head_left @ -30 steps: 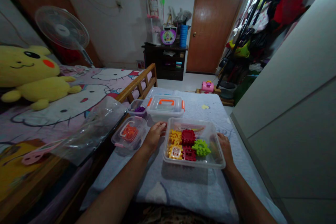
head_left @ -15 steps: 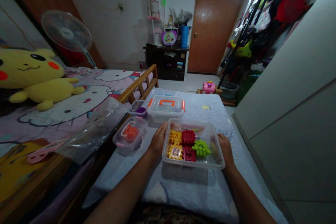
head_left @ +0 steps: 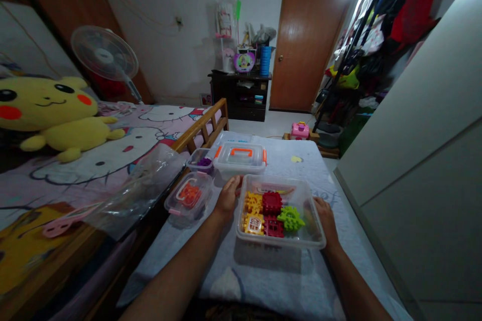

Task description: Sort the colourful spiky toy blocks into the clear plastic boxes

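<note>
A clear plastic box point(head_left: 282, 244) without its lid stands in front of me, held by its two sides. My left hand point(head_left: 227, 199) grips the left wall, and my right hand point(head_left: 326, 218) is curled against the right wall, its fingertips partly hidden. Inside lie toothed plastic building pieces: yellow ones point(head_left: 254, 202), dark red ones point(head_left: 272, 202) and a lime green one point(head_left: 290, 218). Left of my left hand is a small lidded box point(head_left: 173, 199) with orange pieces point(head_left: 189, 194) in it. Behind that, a small tub point(head_left: 194, 164) contains purple pieces point(head_left: 204, 162).
A closed clear box point(head_left: 226, 163) with orange clips stands beyond the held box on the cloth-covered table point(head_left: 222, 283). A wooden rail point(head_left: 199, 125) borders the bed at left, with a clear plastic bag point(head_left: 146, 185) over its edge. White cabinet doors point(head_left: 410, 185) rise at right.
The whole view has shifted slightly, so everything appears a little lower in the picture. Both hands keep the same grip on the box, and its pieces lie as before.
</note>
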The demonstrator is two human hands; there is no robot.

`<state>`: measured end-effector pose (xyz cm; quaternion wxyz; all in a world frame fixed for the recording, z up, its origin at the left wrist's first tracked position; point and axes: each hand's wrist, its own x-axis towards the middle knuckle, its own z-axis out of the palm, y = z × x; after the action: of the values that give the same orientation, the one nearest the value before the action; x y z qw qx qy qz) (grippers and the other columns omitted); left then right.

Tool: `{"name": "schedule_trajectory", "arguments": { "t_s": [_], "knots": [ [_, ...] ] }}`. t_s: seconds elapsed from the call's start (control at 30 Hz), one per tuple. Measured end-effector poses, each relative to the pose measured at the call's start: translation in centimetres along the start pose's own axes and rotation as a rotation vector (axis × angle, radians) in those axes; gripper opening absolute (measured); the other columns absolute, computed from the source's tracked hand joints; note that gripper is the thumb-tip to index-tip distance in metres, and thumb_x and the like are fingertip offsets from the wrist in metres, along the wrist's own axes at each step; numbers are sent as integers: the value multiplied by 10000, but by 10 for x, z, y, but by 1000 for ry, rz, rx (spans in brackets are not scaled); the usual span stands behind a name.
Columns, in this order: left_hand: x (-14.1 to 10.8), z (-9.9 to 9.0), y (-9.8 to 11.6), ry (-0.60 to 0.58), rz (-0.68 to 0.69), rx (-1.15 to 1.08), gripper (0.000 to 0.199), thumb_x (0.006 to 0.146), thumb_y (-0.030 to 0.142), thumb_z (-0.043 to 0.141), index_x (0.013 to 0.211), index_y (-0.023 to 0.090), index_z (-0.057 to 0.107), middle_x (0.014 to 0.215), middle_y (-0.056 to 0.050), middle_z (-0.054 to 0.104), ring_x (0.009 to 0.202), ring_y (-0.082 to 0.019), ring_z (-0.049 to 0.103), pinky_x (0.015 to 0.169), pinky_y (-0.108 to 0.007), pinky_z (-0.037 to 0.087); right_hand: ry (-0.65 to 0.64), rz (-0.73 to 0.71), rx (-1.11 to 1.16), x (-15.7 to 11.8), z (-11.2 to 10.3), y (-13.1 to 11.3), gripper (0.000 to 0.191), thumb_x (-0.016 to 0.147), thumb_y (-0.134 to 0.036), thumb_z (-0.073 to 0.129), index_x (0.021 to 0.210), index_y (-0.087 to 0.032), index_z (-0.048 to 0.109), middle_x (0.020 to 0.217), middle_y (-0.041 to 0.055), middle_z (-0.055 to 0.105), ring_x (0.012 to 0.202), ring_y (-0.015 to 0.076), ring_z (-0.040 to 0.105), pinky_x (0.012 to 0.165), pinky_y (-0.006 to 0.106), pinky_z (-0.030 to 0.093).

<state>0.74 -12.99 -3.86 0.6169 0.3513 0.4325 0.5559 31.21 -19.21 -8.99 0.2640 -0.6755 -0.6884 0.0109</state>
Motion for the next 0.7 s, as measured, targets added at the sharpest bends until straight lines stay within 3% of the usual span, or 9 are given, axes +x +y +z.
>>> {"name": "schedule_trajectory", "arguments": {
  "t_s": [0.4,0.57,0.7],
  "knots": [
    [26,3,0,98,47,45,337,690,430,734,911,196,635,781,9,672,762,-172,647,744,-292,501,42,-8,57,0,6,7,249,901,-195,447,963,-196,688,1018,116,671,969,261,572,864,370,448],
    [30,5,2,109,55,66,339,686,449,738,885,201,623,801,-8,682,817,-203,662,756,-308,509,31,-15,55,-1,4,5,240,913,-209,452,937,-206,691,1011,112,673,962,261,567,862,372,445],
    [21,7,5,84,39,65,374,687,465,745,925,206,617,841,-14,695,887,-219,671,796,-319,513,37,-3,58,0,2,2,270,933,-220,425,937,-205,695,1004,109,673,956,259,569,873,369,443]
  ]
}}
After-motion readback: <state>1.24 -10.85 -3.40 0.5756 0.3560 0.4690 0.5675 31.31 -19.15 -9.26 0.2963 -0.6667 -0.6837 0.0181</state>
